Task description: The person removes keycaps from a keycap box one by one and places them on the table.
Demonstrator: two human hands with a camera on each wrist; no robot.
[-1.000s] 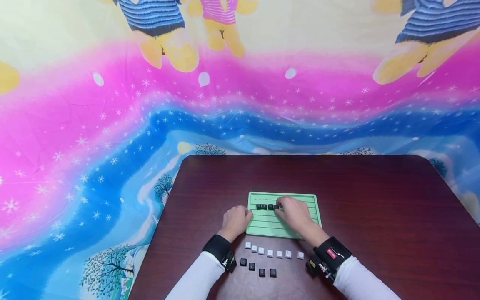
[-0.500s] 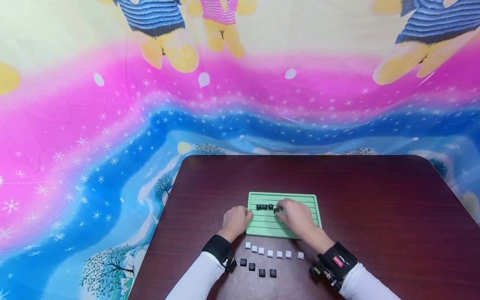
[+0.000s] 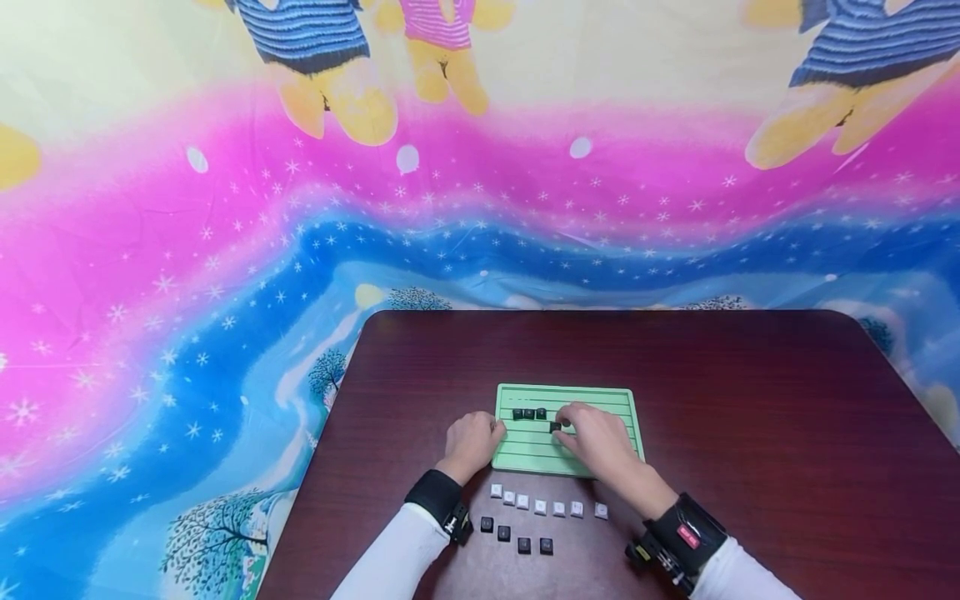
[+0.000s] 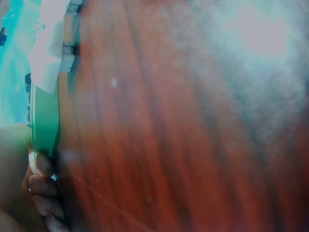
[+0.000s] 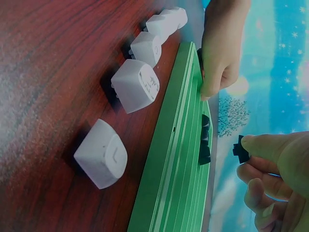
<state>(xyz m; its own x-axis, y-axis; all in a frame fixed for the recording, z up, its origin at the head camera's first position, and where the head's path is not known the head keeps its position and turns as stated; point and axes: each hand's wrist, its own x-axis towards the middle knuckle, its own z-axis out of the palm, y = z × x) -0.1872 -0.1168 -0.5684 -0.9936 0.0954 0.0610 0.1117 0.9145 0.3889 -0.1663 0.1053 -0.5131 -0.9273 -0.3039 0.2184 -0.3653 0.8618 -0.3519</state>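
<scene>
A green grooved tray (image 3: 525, 457) lies on the table, its left edge gripped between the thumb and fingers of my left hand (image 3: 471, 442). In the left wrist view, curled fingertips (image 4: 44, 184) show at the tray's corner. My right hand (image 3: 598, 433) is over the middle of the tray and pinches a black keycap (image 5: 241, 151) between thumb and fingers. The right wrist view shows that keycap raised off the tray, with its stem side facing the tray. Three black keycaps (image 3: 529, 414) stand in a row in one of the tray's upper grooves, left of my right hand.
Several white keycaps (image 3: 540, 507) lie in a loose row just in front of the tray. Nearer to me are several black keycaps (image 3: 504, 533). The dark wooden table (image 3: 750, 417) reaches back to a colourful printed cloth (image 3: 465, 208).
My right hand has taken the black keycap from the right end of the row and drawn it slightly toward me, leaving three there. My left hand has stayed on the tray.
</scene>
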